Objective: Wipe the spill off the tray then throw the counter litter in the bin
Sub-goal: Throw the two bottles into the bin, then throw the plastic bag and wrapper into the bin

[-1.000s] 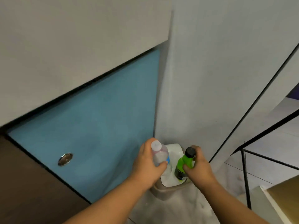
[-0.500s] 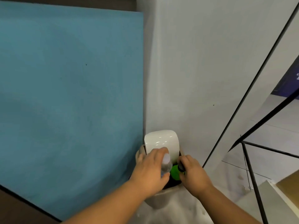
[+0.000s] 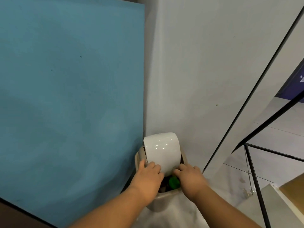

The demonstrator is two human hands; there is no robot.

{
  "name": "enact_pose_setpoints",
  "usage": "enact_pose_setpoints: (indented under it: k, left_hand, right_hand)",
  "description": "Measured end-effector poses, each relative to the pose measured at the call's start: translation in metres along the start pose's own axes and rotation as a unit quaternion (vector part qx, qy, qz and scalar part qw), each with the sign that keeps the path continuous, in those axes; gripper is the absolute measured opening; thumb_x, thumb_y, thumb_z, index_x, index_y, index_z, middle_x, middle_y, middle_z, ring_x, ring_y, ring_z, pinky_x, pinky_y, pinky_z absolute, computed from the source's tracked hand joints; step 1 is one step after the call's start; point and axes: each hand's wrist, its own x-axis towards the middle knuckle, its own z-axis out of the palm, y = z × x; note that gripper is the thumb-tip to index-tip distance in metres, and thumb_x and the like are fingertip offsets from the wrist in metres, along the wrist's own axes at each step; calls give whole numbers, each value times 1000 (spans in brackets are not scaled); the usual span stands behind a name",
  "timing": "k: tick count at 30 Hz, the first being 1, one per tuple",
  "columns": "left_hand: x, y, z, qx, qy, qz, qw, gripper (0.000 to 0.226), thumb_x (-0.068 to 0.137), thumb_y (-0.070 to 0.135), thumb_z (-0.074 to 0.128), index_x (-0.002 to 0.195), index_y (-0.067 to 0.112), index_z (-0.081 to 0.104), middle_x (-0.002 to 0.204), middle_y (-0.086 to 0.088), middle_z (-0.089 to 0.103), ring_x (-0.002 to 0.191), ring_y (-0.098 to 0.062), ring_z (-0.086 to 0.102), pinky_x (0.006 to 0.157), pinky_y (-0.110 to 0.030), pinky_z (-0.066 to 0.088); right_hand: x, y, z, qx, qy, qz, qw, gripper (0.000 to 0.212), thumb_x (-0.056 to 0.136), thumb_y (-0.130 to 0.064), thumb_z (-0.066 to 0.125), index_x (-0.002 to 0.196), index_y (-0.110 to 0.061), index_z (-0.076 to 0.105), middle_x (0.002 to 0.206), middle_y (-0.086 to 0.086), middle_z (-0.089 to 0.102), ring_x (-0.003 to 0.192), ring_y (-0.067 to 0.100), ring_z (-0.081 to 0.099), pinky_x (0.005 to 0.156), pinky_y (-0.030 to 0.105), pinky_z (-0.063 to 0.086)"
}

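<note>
The left hand (image 3: 148,177) and right hand (image 3: 191,179) touched the tilted white lid (image 3: 162,150) of the bin (image 3: 164,197); the green bottle (image 3: 174,182), likely light and slippery, best held round its body, lay inside between them; whether either grip clasped anything was unclear.

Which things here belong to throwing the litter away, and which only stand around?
For the job: bin, its lid, green bottle inside it, left hand, right hand.

Only standing around: blue panel, black frame, brown box.
</note>
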Motion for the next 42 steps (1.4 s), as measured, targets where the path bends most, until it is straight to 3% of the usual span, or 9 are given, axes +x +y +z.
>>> enact_pose_setpoints:
  k: [7, 11, 15, 21, 26, 29, 33, 38, 42]
  left_hand:
    - [-10, -2, -1, -44, 20, -8, 999, 27, 90, 21, 47, 116, 20, 54, 117, -4, 46, 119, -25, 36, 108, -57, 11]
    - [-22, -8, -5, -134, 80, -49, 987, 35, 91, 25, 40, 124, 26, 49, 127, 5, 42, 127, -17, 28, 110, -48, 14]
    - [-32, -19, -2, -210, 119, -82, 967, 42, 88, 30, 47, 130, 32, 44, 131, 13, 38, 129, -11, 26, 107, -34, 21]
    - [-39, -29, 5, -266, 138, -124, 946, 41, 87, 33, 53, 127, 31, 48, 127, 14, 41, 126, -8, 29, 107, -30, 29]
    - [-45, -27, 11, -192, 127, -55, 972, 35, 80, 31, 53, 116, 30, 54, 120, 11, 49, 120, -16, 42, 97, -34, 39]
    - [-47, -20, 9, -214, 117, -48, 969, 36, 86, 31, 51, 122, 32, 50, 126, 14, 44, 125, -10, 34, 103, -31, 33]
    - [-42, -20, 6, -237, 98, -73, 964, 40, 88, 33, 50, 128, 34, 46, 130, 16, 41, 126, -7, 30, 106, -29, 32]
    - [-40, -15, -3, -252, 31, -110, 961, 44, 87, 34, 53, 131, 31, 44, 131, 13, 41, 123, -13, 37, 102, -33, 38]
    - [-53, -13, -39, -248, -50, -160, 954, 33, 88, 32, 49, 121, 26, 50, 122, 3, 51, 113, -20, 49, 91, -35, 44]
  right_hand:
    - [-2, -5, 6, -11, 17, -37, 999, 40, 90, -9, 51, 129, -19, 47, 130, 5, 46, 117, 27, 43, 101, 33, 35]
    - [0, -10, 12, -40, -4, -51, 998, 38, 93, -13, 50, 130, -21, 52, 127, 5, 48, 118, 27, 43, 109, 35, 30]
    - [6, -11, 20, -59, -45, -57, 996, 35, 92, -12, 49, 124, -23, 59, 121, 3, 54, 116, 26, 48, 110, 38, 25]
    - [6, -9, 17, -19, -95, -33, 995, 44, 88, -5, 44, 122, -28, 60, 121, -1, 56, 116, 25, 51, 107, 38, 28]
    - [8, -5, 6, 190, -53, 49, 979, 30, 92, -21, 45, 115, -27, 64, 121, -2, 58, 110, 22, 56, 98, 33, 44]
    - [9, -2, -10, 271, -9, 74, 960, 25, 92, -22, 50, 111, -26, 65, 118, -4, 59, 102, 17, 57, 91, 25, 45]
    - [8, 5, -27, 338, 27, 85, 937, 22, 92, -23, 52, 109, -26, 67, 104, -7, 57, 91, 12, 54, 78, 18, 39]
    - [1, 17, -49, 370, 35, 102, 923, 22, 91, -20, 54, 107, -25, 68, 110, -3, 64, 97, 13, 58, 85, 20, 43]
    - [-17, 24, -91, 393, 19, 112, 913, 22, 93, -22, 52, 108, -26, 66, 105, -3, 66, 89, 11, 58, 79, 19, 42]
